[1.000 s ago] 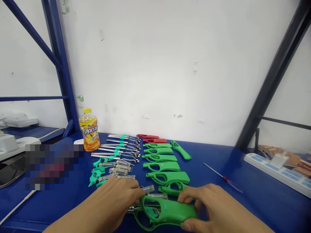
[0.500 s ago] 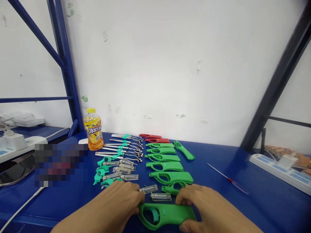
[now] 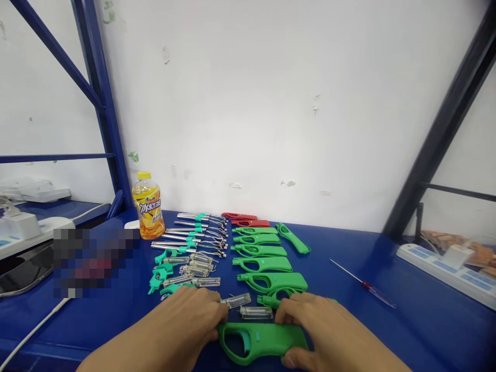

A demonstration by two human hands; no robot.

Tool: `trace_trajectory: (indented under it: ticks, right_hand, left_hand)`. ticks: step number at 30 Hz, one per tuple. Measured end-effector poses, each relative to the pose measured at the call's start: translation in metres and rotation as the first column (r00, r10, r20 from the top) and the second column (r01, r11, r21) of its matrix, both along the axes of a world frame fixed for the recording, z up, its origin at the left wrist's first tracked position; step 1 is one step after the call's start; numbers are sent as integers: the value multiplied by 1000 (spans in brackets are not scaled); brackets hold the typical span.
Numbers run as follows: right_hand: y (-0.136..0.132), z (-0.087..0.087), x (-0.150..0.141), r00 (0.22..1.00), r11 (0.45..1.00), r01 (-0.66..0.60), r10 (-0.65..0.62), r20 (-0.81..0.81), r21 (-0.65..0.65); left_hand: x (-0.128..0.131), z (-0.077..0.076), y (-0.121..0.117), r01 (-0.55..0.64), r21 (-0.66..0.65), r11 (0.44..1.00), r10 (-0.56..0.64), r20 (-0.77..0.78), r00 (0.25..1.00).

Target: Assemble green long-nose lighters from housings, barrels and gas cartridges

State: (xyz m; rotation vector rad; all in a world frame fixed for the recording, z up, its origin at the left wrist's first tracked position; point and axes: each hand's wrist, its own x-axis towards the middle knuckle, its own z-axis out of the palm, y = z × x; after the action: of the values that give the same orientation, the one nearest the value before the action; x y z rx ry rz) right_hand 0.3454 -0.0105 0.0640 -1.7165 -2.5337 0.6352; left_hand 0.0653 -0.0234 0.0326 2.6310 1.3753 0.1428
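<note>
A green lighter casing [image 3: 267,338] with a loop-shaped trigger guard and a teal trigger lies across the front of the table, between my hands. My left hand [image 3: 201,312] is closed on its front end by the loop; the fingertips are partly hidden. At the other end, my right hand [image 3: 310,325] grips the handle, thumb below and fingers above. Just beyond sit two clear fuel tanks, one of them a transparent tank [image 3: 256,312] directly behind the casing. Another green casing [image 3: 271,299] is partly covered by my right hand.
More green casings [image 3: 273,281] and red casings [image 3: 251,223] form a column behind. Left of them lie metal tubes with wires [image 3: 194,237], teal triggers [image 3: 157,279] and clear tanks. A drink bottle [image 3: 149,209] stands back left, a screwdriver [image 3: 366,285] right, a power strip [image 3: 445,271] far right.
The green lighter casing and both hands have shifted slightly left in view. My grip on it looks the same.
</note>
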Motion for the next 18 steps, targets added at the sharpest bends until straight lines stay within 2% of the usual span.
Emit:
trace_trajectory:
  ticks: [9, 18]
  right_hand:
    - [0, -4, -1, 1000, 1000, 21, -21, 4, -1]
    - [2, -7, -1, 999, 999, 37, -37, 26, 12]
  left_hand:
    - [4, 1, -3, -5, 23, 1000, 7, -71, 997]
    - [7, -2, -3, -5, 73, 997, 9, -56, 998]
